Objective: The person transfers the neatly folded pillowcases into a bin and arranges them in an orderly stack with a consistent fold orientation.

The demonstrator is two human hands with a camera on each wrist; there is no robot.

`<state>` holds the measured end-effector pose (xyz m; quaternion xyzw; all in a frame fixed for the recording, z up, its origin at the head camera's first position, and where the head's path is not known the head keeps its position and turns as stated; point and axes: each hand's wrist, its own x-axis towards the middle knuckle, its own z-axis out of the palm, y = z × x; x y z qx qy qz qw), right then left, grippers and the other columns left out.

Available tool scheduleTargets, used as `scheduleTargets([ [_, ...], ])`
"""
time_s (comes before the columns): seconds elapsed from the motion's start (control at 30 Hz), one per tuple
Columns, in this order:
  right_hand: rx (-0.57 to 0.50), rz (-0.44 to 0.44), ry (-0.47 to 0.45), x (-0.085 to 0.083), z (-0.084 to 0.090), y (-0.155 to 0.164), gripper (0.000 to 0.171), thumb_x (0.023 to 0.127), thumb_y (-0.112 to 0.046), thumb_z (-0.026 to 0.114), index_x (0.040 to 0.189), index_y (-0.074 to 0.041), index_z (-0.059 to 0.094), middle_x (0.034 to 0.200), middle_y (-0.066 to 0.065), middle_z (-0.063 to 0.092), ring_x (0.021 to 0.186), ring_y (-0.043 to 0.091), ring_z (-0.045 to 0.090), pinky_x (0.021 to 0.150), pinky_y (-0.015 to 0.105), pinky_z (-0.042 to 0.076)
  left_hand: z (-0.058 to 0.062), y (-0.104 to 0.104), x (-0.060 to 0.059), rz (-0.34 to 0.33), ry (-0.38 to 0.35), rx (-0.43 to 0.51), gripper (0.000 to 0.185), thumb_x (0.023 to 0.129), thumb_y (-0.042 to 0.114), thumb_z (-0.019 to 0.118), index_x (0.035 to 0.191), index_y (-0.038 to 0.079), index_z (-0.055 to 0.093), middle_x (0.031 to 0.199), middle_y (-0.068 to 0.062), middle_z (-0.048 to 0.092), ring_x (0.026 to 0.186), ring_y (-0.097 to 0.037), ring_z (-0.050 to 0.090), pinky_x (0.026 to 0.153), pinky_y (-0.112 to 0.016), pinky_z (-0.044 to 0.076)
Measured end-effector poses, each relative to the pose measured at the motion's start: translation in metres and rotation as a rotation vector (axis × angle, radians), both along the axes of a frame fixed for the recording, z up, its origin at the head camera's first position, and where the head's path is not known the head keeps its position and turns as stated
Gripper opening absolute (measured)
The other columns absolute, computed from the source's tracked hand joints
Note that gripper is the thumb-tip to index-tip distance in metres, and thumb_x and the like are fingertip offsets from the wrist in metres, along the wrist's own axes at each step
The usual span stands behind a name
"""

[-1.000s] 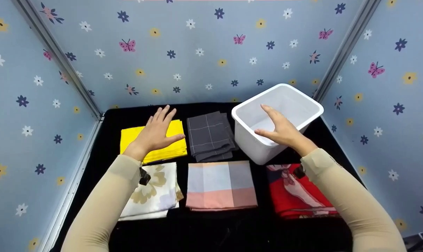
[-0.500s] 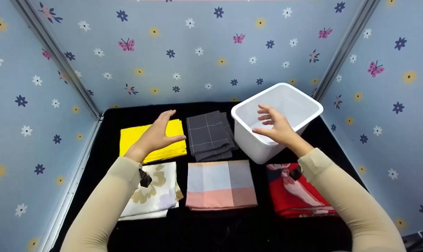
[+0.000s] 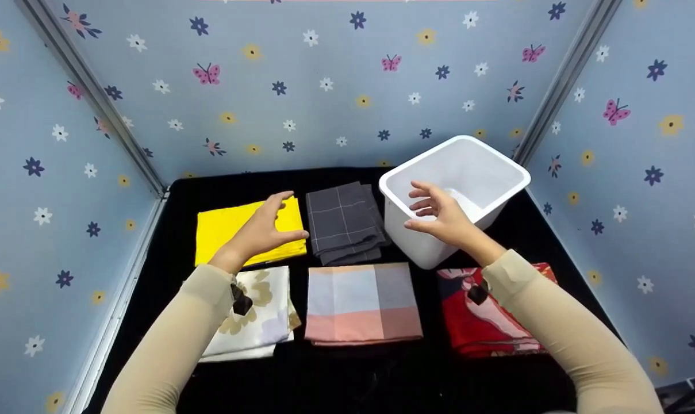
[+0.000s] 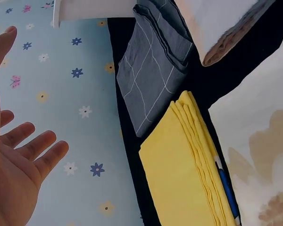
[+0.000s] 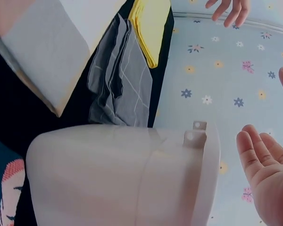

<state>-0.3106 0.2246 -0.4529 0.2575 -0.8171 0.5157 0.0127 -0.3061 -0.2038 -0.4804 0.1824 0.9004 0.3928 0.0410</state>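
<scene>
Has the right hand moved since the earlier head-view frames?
Yes. Judged against the white bin in the head view, the right hand has shifted to the left and slightly toward the person.

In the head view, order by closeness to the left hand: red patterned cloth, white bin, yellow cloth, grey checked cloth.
1. Yellow cloth, partly behind the left hand.
2. Grey checked cloth, back centre.
3. White bin, back right.
4. Red patterned cloth, front right.
</scene>
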Motion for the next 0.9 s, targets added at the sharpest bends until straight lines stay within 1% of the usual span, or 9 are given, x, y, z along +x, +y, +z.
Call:
scheduleTargets([
  [0.13, -0.008, 0.024, -0.005, 0.004, -0.002, -0.004, 0.086, 0.088, 0.008, 0.085, 0.161, 0.009, 0.04, 0.147, 0.032, 0.058, 0.124, 0.049, 0.067, 0.108, 0.057, 0.058, -0.005, 0.001, 0.002, -0.012, -0.001, 0.007, 0.107, 0.093, 0.054, 0.085, 0.172, 0.012, 0.026, 0.175, -0.019, 0.031, 0.156, -0.046, 0.04, 0.126, -0.065, 0.04],
  [0.37, -0.027, 0.058, -0.025, 0.012, -0.006, -0.01, 0.085, 0.087, 0.009, 0.085, 0.16, 0.009, 0.041, 0.148, 0.036, 0.055, 0.126, 0.052, 0.064, 0.11, 0.059, 0.056, -0.012, 0.005, 0.005, -0.017, -0.01, -0.008, 0.106, 0.093, 0.05, 0.086, 0.172, 0.011, 0.027, 0.175, -0.018, 0.033, 0.156, -0.045, 0.041, 0.126, -0.065, 0.04],
  [0.6, -0.005, 0.074, -0.033, 0.02, -0.011, -0.017, 0.084, 0.089, 0.007, 0.085, 0.16, 0.009, 0.041, 0.148, 0.031, 0.057, 0.129, 0.052, 0.064, 0.112, 0.058, 0.055, -0.022, 0.006, 0.007, -0.037, -0.013, -0.018, 0.104, 0.093, 0.047, 0.086, 0.171, 0.008, 0.028, 0.172, -0.024, 0.035, 0.154, -0.049, 0.042, 0.125, -0.066, 0.039],
  [0.77, 0.012, 0.098, -0.032, 0.023, -0.016, -0.021, 0.083, 0.09, 0.006, 0.085, 0.16, 0.009, 0.04, 0.149, 0.031, 0.056, 0.132, 0.05, 0.063, 0.113, 0.058, 0.055, -0.027, 0.007, 0.008, -0.036, -0.035, -0.008, 0.105, 0.092, 0.052, 0.086, 0.17, 0.01, 0.03, 0.171, -0.024, 0.036, 0.153, -0.051, 0.044, 0.125, -0.065, 0.041],
  [0.9, 0.026, 0.123, -0.027, 0.026, -0.02, -0.025, 0.083, 0.09, 0.004, 0.085, 0.16, 0.006, 0.042, 0.149, 0.032, 0.056, 0.134, 0.049, 0.063, 0.115, 0.059, 0.054, -0.032, 0.007, 0.009, -0.035, -0.049, -0.012, 0.105, 0.091, 0.053, 0.087, 0.17, 0.011, 0.031, 0.172, -0.021, 0.036, 0.154, -0.047, 0.043, 0.126, -0.064, 0.04],
])
